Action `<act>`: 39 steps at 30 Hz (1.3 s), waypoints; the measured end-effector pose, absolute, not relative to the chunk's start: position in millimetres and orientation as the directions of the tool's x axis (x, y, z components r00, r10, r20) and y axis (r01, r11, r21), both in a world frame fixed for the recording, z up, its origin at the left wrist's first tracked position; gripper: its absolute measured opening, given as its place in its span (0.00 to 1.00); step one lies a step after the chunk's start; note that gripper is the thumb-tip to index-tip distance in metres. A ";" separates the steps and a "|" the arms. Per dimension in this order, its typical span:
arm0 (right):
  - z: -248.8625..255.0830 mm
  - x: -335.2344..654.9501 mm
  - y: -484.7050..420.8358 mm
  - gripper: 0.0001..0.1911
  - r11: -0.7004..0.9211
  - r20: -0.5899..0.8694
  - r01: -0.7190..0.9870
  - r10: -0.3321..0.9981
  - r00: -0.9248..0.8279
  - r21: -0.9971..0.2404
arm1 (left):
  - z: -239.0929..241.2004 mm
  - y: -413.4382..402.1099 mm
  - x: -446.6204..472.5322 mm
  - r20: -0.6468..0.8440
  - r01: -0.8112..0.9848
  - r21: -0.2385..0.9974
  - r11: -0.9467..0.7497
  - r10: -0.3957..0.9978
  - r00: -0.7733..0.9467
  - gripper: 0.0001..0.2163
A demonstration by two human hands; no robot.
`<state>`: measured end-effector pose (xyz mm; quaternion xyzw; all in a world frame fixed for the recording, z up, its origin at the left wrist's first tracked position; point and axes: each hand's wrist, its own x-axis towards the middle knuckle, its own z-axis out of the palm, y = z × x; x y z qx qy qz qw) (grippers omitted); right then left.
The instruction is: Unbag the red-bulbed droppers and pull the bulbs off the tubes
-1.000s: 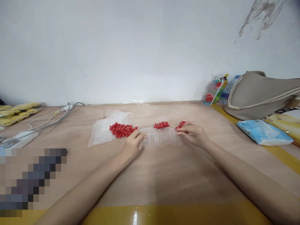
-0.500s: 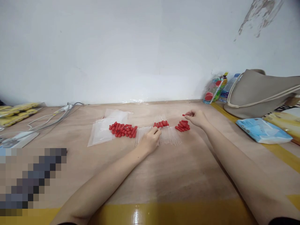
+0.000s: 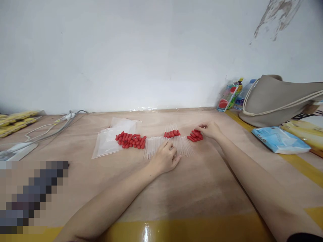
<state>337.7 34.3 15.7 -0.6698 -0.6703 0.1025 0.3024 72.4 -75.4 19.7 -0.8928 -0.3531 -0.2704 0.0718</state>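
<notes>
My left hand [image 3: 165, 157] rests over a row of thin clear tubes [image 3: 185, 148], its fingers bent and its thumb apart, nothing visible in it. At the small right-hand pile of red rubber bulbs [image 3: 194, 135], my right hand [image 3: 209, 130] has its fingertips pinched on a bulb at the pile's upper edge. Behind the row lie several clear tubes with red bulbs on their ends [image 3: 172, 133]. A larger pile of loose red bulbs [image 3: 130, 139] sits left of the row, partly over clear plastic bags [image 3: 104, 144].
Cables [image 3: 63, 124] and yellow packs [image 3: 19, 121] lie at the far left, with a pixelated dark shape in front. On the right are a blue packet [image 3: 281, 139], bottles [image 3: 229, 97] and a grey bag [image 3: 280, 99]. The wall bounds the table's back.
My right hand has come down with its red bulb onto the right-hand pile. My left hand has shifted slightly towards me and its thumb has moved away from the fingers.
</notes>
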 end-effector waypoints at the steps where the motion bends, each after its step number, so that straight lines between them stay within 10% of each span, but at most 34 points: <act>1: 16.7 337.6 33.9 0.11 0.069 0.278 0.841 0.956 0.098 -0.537 | 20.6 -76.2 68.8 0.554 0.661 0.062 -0.747 0.577 0.600 0.10; 16: 38.5 239.8 4.0 0.13 0.302 0.387 0.899 0.907 -0.167 -0.319 | 12.2 -81.1 19.8 0.619 0.707 0.166 -0.687 0.631 0.467 0.15; 23: 36.1 227.1 4.1 0.14 0.267 0.326 0.942 0.926 -0.192 -0.204 | 20.7 -80.3 36.1 0.356 0.540 -0.007 -0.842 0.502 0.788 0.20; 39: 35.1 226.8 1.9 0.14 0.194 0.354 0.892 0.934 -0.041 -0.409 | 19.0 -79.6 38.0 0.327 0.621 -0.036 -0.783 0.578 0.748 0.24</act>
